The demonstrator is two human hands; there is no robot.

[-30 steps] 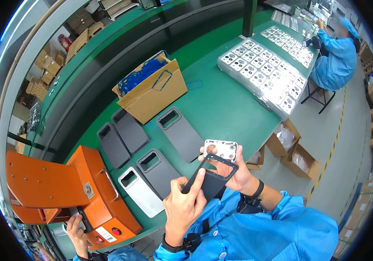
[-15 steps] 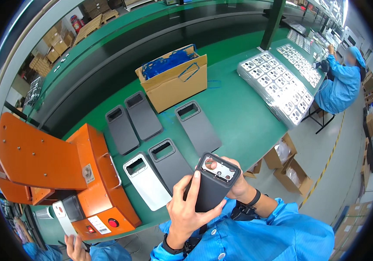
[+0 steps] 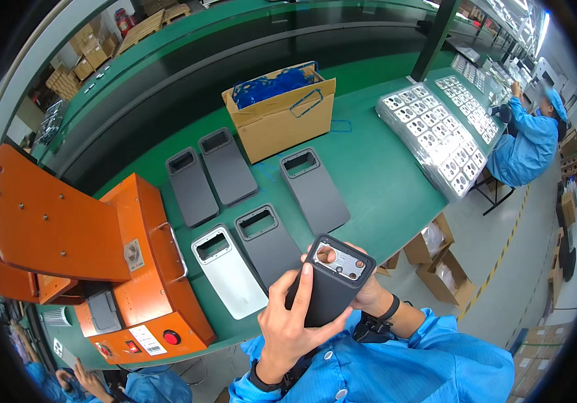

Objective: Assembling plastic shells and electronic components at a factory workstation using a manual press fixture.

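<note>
Above the table's near edge I hold a dark grey casing [image 3: 323,303], tilted with its windowed end up. My left hand [image 3: 287,329] grips its left side and lower face, the index finger along the frame's left edge. From behind, my right hand [image 3: 371,290] closes on the right side, its fingers partly hidden. A silvery plate [image 3: 350,262] with round holes sits inside the window, and a fingertip shows through its largest hole. Closest on the table are a white casing [image 3: 240,290] and a dark grey casing [image 3: 271,252], both with open rectangular windows.
More dark grey casings [image 3: 315,195] lie farther back. Behind them stands a cardboard box [image 3: 285,131] of blue frames. An orange machine [image 3: 147,269] is at left, with a co-worker's hands [image 3: 80,379] below it. Trays of plates [image 3: 436,138] and a seated person [image 3: 527,144] are at right.
The view has shifted slightly; my grip on the casing is nearly the same. At lower left, the co-worker's hand and a white part have moved away from the orange machine.
</note>
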